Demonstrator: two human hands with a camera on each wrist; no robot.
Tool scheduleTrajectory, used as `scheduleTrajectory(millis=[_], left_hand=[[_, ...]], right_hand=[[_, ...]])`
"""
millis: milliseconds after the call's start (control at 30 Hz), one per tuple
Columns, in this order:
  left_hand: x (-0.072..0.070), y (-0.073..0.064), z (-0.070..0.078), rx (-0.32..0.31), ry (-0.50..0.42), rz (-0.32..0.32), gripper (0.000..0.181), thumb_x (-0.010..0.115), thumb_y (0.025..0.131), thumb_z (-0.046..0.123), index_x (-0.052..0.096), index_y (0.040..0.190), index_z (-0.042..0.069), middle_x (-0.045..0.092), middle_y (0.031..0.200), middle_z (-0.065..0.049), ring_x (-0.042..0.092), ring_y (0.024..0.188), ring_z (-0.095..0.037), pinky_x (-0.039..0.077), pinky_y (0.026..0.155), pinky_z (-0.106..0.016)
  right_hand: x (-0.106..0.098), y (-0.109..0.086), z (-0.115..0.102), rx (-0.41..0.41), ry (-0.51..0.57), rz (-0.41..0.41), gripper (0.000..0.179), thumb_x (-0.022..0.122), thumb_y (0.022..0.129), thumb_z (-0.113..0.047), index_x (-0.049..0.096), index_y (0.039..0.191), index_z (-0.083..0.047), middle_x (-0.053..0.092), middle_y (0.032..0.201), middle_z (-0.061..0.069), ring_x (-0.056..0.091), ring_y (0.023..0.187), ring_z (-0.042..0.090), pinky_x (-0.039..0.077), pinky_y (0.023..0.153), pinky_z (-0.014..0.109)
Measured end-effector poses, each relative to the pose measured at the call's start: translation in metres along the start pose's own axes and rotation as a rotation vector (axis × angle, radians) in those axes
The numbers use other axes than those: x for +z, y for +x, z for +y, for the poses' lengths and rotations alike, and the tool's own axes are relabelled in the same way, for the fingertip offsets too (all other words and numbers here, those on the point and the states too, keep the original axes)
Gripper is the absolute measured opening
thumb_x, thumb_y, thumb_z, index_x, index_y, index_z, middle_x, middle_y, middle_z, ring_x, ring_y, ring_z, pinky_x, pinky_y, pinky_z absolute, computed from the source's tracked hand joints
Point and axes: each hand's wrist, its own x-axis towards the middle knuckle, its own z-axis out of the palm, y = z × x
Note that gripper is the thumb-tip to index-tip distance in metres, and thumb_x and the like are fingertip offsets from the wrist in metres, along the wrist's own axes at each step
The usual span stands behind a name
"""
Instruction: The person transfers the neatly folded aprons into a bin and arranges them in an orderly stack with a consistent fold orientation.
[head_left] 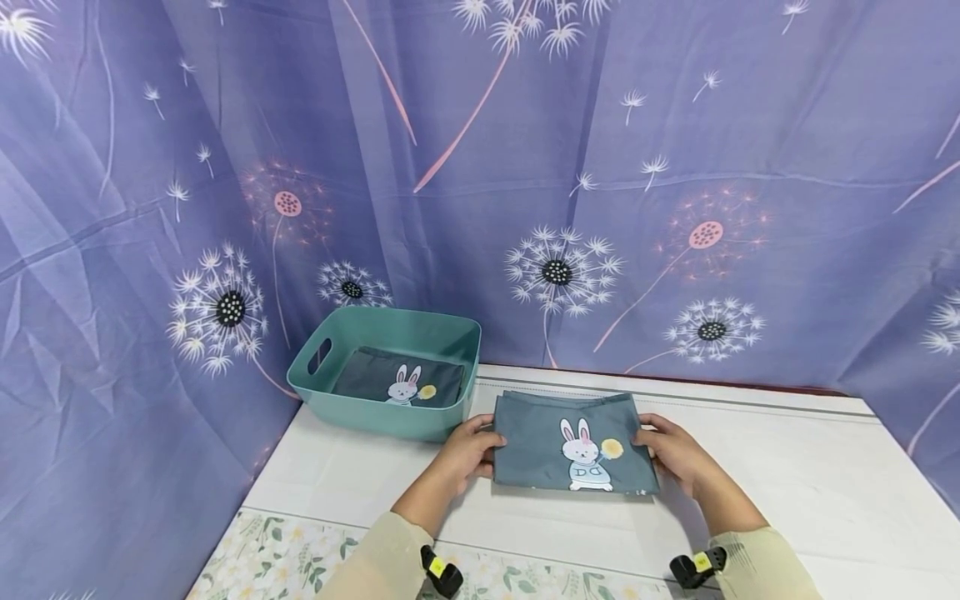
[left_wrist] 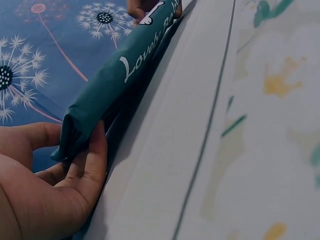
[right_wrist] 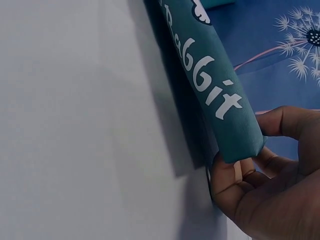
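A folded dark green cloth [head_left: 536, 454] with a white rabbit print and a yellow flower spans the space between both hands in the head view. My left hand [head_left: 468, 454] pinches its left edge, thumb on top and fingers beneath. At the opposite edge my right hand [head_left: 671, 454] grips it the same way. White lettering runs along the cloth's rounded front fold [right_wrist: 212, 85] in the right wrist view. The cloth's front edge casts a shadow on the white tabletop. A second folded rabbit-print cloth [head_left: 367, 377] lies inside the green basket [head_left: 382, 418].
The basket stands at the table's back left, close beside my left hand. A white table [head_left: 787, 467] stretches out to the right, with a floral-patterned covering [head_left: 277, 554] along its front. Purple dandelion-print curtains [head_left: 480, 217] hang behind and at the sides.
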Motion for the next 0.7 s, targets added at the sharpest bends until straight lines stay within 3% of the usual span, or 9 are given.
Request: scheduleTrajectory(millis=[133,367,700], left_hand=[[-0.0007,0.0003,-0.0002,0.002,-0.007,0.003,0.062,0.064,0.090,0.010,0.045,0.149,0.004,0.063,0.089,-0.001,0.062,0.073,-0.012,0.055,0.063,-0.027],[-0.0017,0.0006,-0.0008,-0.002,0.007,0.020,0.064,0.064,0.090,0.012,0.044,0.150,0.005,0.062,0.090,0.000,0.061,0.074,-0.011,0.054,0.063,-0.026],[-0.0008,-0.0025,0.0036,0.017,0.001,0.027,0.063,0.065,0.089,0.013,0.047,0.149,0.006,0.063,0.086,0.002,0.060,0.073,-0.010,0.054,0.063,-0.025]], right_hand=[[0.0002,0.0010,0.0010,0.007,0.006,-0.005,0.057,0.057,0.094,-0.012,0.039,0.146,0.002,0.059,0.092,-0.006,0.042,0.062,0.009,0.039,0.055,0.024],[0.0009,-0.0010,0.0002,0.016,0.048,-0.021,0.058,0.057,0.092,-0.011,0.038,0.146,0.001,0.058,0.083,-0.005,0.049,0.064,0.009,0.041,0.056,0.024],[0.0022,-0.0068,-0.0064,0.023,0.095,-0.022,0.059,0.056,0.090,-0.010,0.038,0.145,-0.001,0.057,0.081,-0.004,0.052,0.067,0.007,0.047,0.058,0.023]])
